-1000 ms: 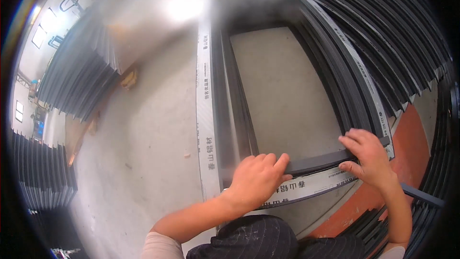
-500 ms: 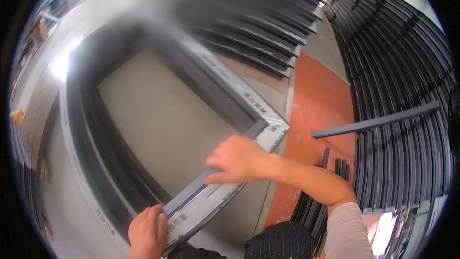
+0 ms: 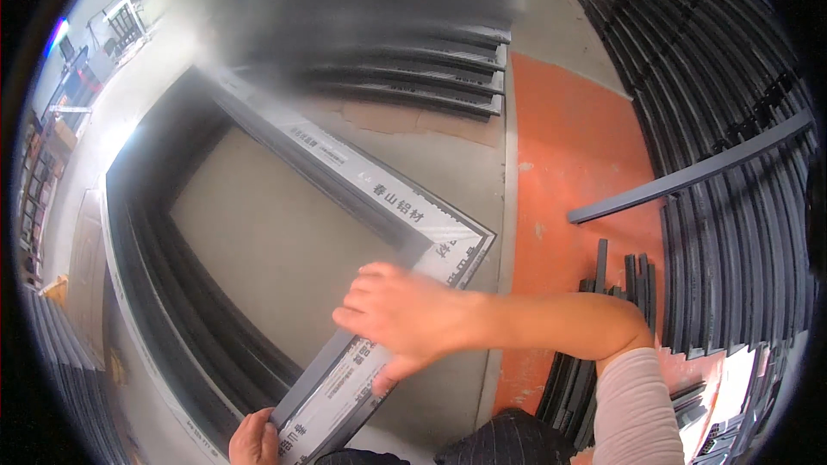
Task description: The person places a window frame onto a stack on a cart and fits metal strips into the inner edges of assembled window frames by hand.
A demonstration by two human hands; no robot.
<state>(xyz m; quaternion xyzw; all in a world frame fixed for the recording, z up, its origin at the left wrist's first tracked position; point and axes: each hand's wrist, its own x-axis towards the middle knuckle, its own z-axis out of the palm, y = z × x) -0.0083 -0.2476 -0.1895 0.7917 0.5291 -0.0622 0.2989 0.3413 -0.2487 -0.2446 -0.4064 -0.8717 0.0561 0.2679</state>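
A large rectangular dark grey metal window frame (image 3: pixel 379 176) tilts away from me, with printed white film along its faces. My left hand (image 3: pixel 255 439) is closed round its near left corner, partly cut off by the lower picture edge. Across the near rail lies my right hand (image 3: pixel 405 310), fingers over the inner edge and thumb on the filmed face, gripping it. A plain grey strip (image 3: pixel 314 375) runs along that rail's inner side between the hands. The fingertips of the right hand are slightly blurred, and the frame's far end is hazy.
Stacked dark frames (image 3: pixel 465 77) lie beyond on cardboard (image 3: pixel 388 120). On the right, many long dark profiles (image 3: pixel 732 267) stand racked, with one grey bar (image 3: pixel 689 174) jutting over the orange floor strip (image 3: pixel 560 146). Short dark bars (image 3: pixel 573 387) lie near my right knee; more profiles (image 3: pixel 69 370) lie at left.
My right hand has shifted left and nearer along the rail, its thumb now spread over the filmed face. The view has shifted, and the frame's right corner appears further left.
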